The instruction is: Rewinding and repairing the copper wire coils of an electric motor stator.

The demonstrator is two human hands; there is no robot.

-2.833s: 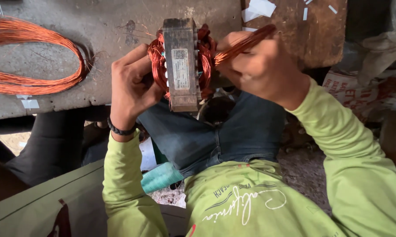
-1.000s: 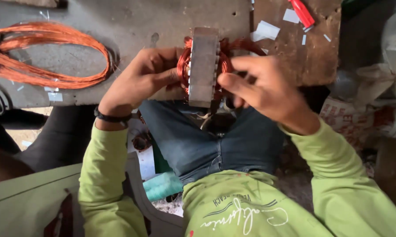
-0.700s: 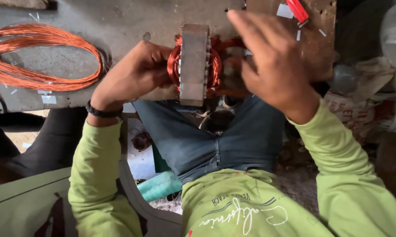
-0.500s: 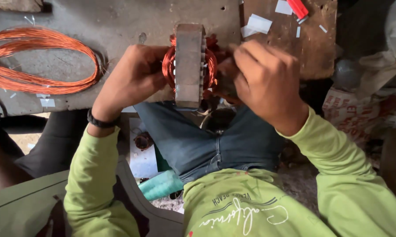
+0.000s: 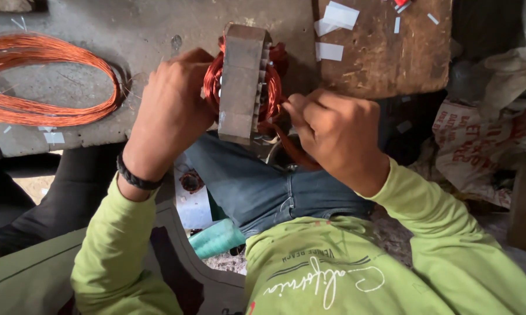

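Observation:
A grey laminated motor stator wound with copper coils stands on edge above my lap, against the front edge of a grey worktable. My left hand grips its left side, fingers over the copper winding. My right hand is at its right side, fingers pinched on a bundle of copper wire that loops down from the stator below the hand.
A large loose coil of copper wire lies on the table at the left. A brown wooden board with white paper slips sits at the upper right. Printed sacks lie at the right. A teal object lies below my knee.
The stator has stayed in my left hand, turned slightly. My right hand came down from above the stator's right side and now pinches the wire bundle lower, near its bottom corner.

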